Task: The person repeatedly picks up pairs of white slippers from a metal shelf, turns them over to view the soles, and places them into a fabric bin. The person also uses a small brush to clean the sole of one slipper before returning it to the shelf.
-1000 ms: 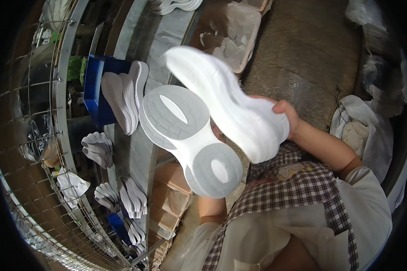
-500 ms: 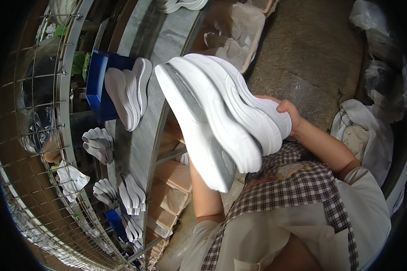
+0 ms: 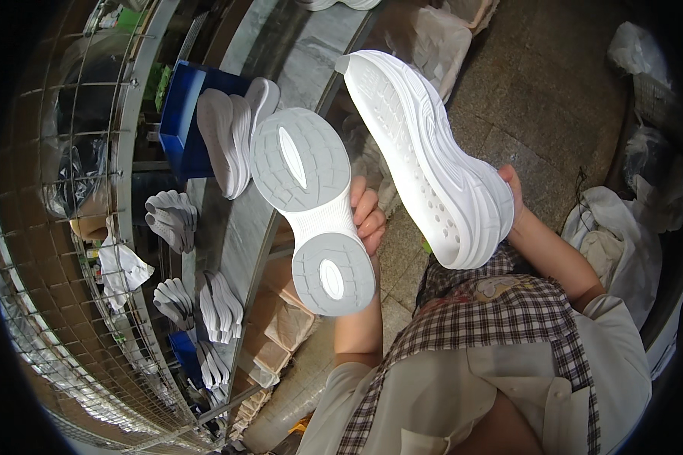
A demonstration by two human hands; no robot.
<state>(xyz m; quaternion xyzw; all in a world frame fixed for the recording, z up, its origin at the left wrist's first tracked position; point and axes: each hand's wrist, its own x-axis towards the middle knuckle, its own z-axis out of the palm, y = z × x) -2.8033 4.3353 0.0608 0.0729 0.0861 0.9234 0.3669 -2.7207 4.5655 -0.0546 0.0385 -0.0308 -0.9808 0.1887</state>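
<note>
My left hand (image 3: 368,216) grips a white shoe sole (image 3: 311,205) with grey tread pads, its underside turned toward me. My right hand (image 3: 512,199) holds a second white sole (image 3: 425,155) by its heel, tilted so its inner face with rows of small holes and its ribbed side wall show. The two soles are held apart, side by side, above my lap, where I wear a checked apron (image 3: 501,311).
A grey metal bench (image 3: 281,98) runs on the left with a pair of white soles (image 3: 231,140) beside a blue box (image 3: 178,121). More soles (image 3: 216,307) stand on a wire rack (image 3: 76,250) below. Cardboard boxes (image 3: 277,318) sit under the bench; white bags (image 3: 615,243) lie on the stone floor at right.
The two soles were pressed together half a second ago; now they are pulled apart, the left one turned tread toward me, the right one swung rightward with its inner face showing.
</note>
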